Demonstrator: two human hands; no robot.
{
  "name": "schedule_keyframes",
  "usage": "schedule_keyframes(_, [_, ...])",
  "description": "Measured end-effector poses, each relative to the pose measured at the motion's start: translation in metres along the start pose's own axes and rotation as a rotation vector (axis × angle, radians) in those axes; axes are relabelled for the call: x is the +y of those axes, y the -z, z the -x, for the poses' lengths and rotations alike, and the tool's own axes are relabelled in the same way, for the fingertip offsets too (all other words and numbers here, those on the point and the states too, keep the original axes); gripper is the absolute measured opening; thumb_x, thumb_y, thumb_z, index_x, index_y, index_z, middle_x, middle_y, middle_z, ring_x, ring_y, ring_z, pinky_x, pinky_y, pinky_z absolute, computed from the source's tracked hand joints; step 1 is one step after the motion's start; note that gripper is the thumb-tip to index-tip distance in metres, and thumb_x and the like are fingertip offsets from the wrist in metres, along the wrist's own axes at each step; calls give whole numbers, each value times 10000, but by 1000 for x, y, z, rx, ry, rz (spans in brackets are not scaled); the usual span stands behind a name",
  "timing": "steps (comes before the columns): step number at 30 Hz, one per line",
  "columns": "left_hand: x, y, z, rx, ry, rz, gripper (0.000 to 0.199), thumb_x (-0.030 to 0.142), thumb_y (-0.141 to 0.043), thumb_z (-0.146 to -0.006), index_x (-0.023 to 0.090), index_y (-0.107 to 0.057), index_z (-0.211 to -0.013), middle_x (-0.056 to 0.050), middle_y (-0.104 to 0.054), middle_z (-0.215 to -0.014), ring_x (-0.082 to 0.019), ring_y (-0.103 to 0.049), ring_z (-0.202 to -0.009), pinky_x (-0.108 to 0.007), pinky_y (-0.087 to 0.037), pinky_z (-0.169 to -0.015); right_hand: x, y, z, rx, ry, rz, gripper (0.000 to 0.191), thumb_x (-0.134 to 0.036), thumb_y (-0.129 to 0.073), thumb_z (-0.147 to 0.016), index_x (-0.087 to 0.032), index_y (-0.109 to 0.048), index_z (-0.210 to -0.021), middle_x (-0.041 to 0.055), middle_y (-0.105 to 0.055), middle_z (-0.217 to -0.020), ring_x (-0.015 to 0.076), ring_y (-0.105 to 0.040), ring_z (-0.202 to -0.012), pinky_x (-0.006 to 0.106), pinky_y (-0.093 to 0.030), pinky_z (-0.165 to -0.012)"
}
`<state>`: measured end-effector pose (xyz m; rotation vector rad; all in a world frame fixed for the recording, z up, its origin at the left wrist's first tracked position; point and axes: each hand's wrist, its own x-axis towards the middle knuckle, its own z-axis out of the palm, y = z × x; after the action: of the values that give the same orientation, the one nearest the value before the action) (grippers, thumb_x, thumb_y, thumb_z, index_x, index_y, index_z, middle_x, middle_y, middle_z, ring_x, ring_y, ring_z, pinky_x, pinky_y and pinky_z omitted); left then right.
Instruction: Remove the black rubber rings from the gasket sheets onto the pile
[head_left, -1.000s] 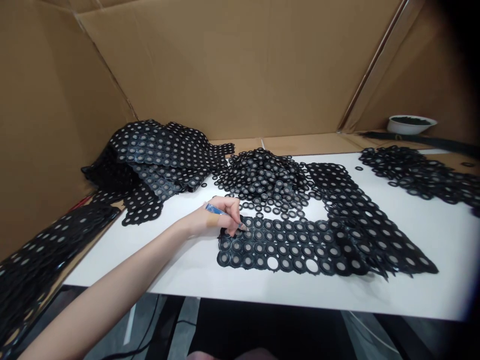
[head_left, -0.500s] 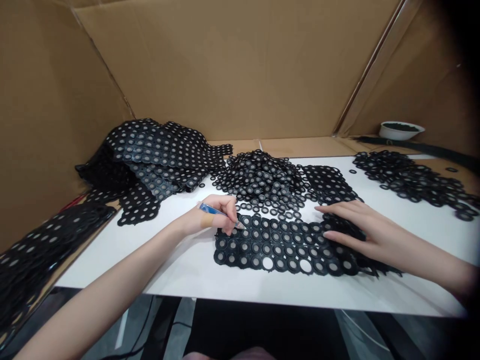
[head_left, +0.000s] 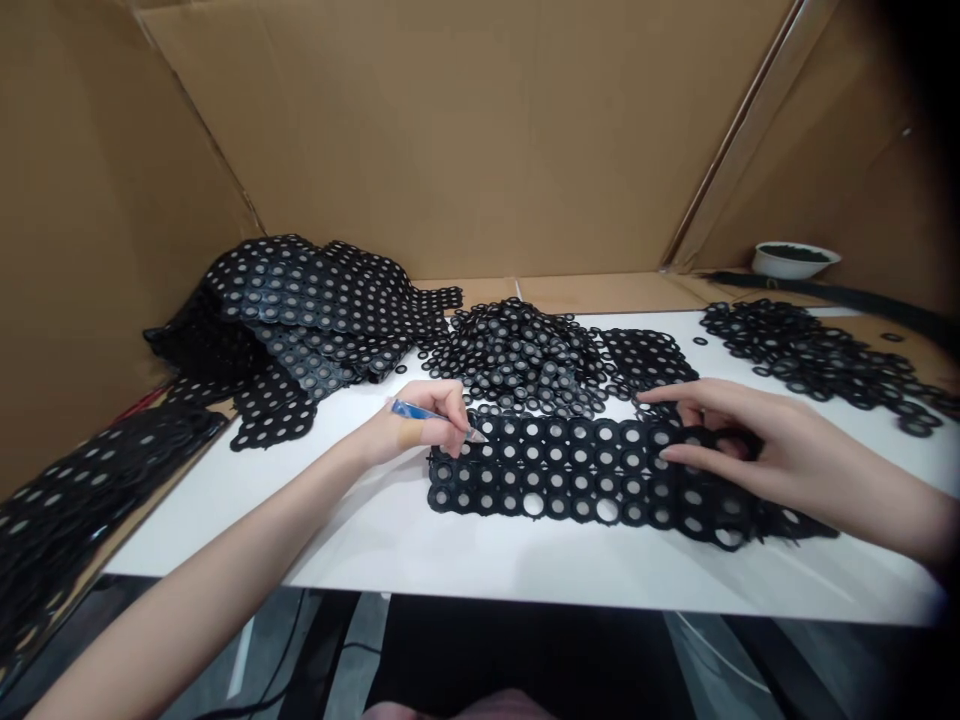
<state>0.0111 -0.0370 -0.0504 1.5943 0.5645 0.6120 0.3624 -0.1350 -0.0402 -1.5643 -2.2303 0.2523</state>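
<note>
My left hand [head_left: 431, 425] is closed round a slim blue pen-like tool [head_left: 420, 411]. Its pale pointed tip rests on or just over the upper left of a black sheet of joined rings [head_left: 577, 476]. Most ring centres show grey discs, while a few near the front edge look like open white holes. At the sheet's right end, my right hand [head_left: 709, 432] has thumb and fingers round a bunched, slightly raised part of it. Some of that hand's fingertips are hidden behind the black material.
Behind the sheet lies a heap of loose black rings [head_left: 525, 350], beside a smaller ring sheet [head_left: 649, 357]. More sheets [head_left: 315, 290] are piled at the back left. Another ring heap [head_left: 810, 350] and a white bowl [head_left: 795, 262] sit right. Cardboard walls [head_left: 465, 130] surround the white table [head_left: 360, 550].
My right hand has drawn the sheet's right end upward and closed its fingers more on it. The sheet has shifted slightly away from me, and the left hand with the blue tool moved slightly too.
</note>
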Motion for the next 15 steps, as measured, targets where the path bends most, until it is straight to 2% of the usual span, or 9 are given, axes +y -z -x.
schedule_keyframes(4, [-6, -5, 1, 39, -12, -65, 133, 141, -640, -684, 94, -520, -716, -20, -605, -674, -103, -601, -644, -189, -479, -636, 3, 10, -6, 12, 19, 221, 371, -508, -508, -879, -280, -585, -1162, 69, -634, -981, 215, -598, -675, 357, -474, -606])
schedule_keyframes(7, [-10, -9, 3, 55, -74, -230, 125, 206, -619, -742, 98, -561, -761, -29, -609, -771, -99, -580, -703, -196, -466, -675, 8, 7, -13, -7, 21, 384, 335, -472, -504, -893, -254, -602, -1127, 75, -648, -988, 247, -621, -753, 361, -466, -622])
schedule_keyframes(9, [-12, -11, 4, 26, -146, -368, 121, 225, -592, -785, 105, -576, -779, -25, -600, -768, -94, -556, -711, -199, -453, -698, 8, 3, -19, -32, 69, 460, 352, -469, -518, -888, -226, -609, -1126, 91, -646, -960, 279, -616, -830, 374, -470, -652])
schedule_keyframes(12, [-11, -13, 6, -8, -258, -522, 125, 231, -570, -811, 113, -575, -774, -20, -595, -759, -98, -548, -724, -199, -430, -700, -7, -4, -30, -48, 159, 478, 384, -472, -546, -874, -193, -613, -1128, 108, -631, -952, 293, -591, -875, 398, -474, -713])
schedule_keyframes(15, [-7, -15, 7, 0, -361, -592, 109, 219, -562, -816, 118, -570, -775, -21, -607, -795, -103, -561, -750, -200, -415, -699, -36, -12, -43, -45, 184, 382, 389, -443, -566, -872, -188, -598, -1163, 109, -621, -1018, 291, -574, -931, 417, -478, -778])
